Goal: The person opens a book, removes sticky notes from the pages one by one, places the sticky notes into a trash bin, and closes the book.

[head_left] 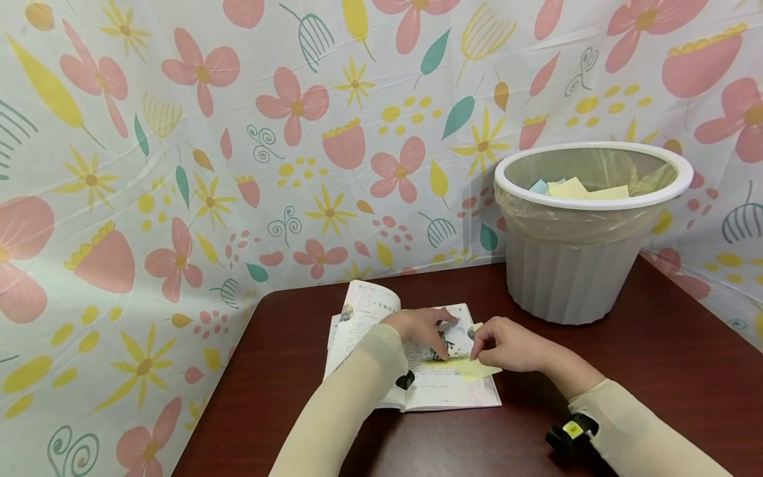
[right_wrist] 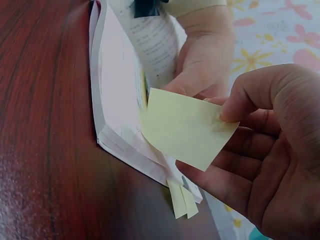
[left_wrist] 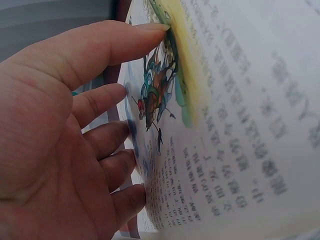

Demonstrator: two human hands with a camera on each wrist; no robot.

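An open book (head_left: pixel 438 394) with printed text and a colour picture lies on the dark red-brown table. My left hand (head_left: pixel 420 326) rests on its right page with spread fingers; in the left wrist view the thumb and fingertips touch the paper around the picture (left_wrist: pixel 155 90). At that page's outer edge, my right hand (head_left: pixel 515 344) pinches a pale yellow sticky note (right_wrist: pixel 185 127) by one corner between thumb and forefinger. The note's far side hangs over the page; whether it still sticks there I cannot tell. More yellow strips (right_wrist: pixel 181 200) poke out from the book's edge.
A grey ribbed bin (head_left: pixel 566 271) with a white rim and clear liner stands at the table's back right. Yellow and blue paper pieces (head_left: pixel 572 189) lie inside. A flower-patterned cloth (head_left: pixel 369 165) hangs behind the table (head_left: pixel 286 371).
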